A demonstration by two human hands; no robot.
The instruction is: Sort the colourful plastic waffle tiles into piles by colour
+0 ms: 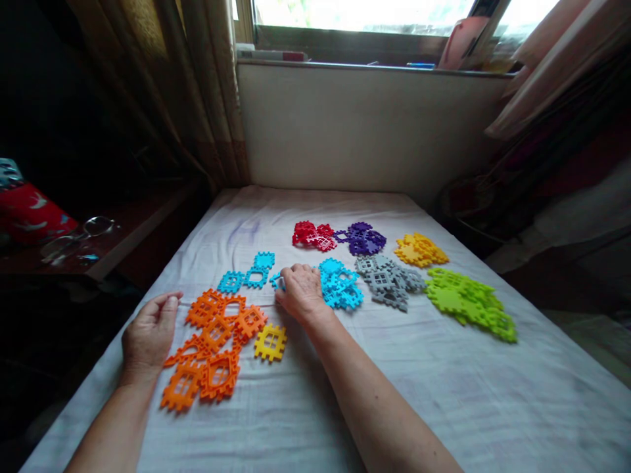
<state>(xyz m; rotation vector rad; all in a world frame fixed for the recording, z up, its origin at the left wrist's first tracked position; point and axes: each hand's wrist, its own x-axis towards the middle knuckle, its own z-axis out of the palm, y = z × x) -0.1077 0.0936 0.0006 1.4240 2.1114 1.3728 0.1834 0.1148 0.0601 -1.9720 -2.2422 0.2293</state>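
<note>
The right hand point(302, 288) reaches down with its fingers bent over one blue piece point(276, 280), whose edge shows just left of them; their tips are hidden, so I cannot tell how far they are parted or whether they grip it. Against this hand's right side lies the blue pile point(340, 286). Just left of its fingers are three blue pieces point(265, 261), and nearer the person, a yellow piece point(270, 343) beside the orange pile point(217, 335). The left hand point(149, 328) rests left of that pile, thumb and bent fingers drawn together with nothing seen in them. Beyond the right fingers are the red pile point(314, 236) and, farther right, the purple pile point(365, 240). Right of the blue pile come the grey pile point(389, 279), then the yellow pile point(421, 250) and green pile point(468, 302), well away from the fingers. All lie on a pale sheet point(296, 414).
</note>
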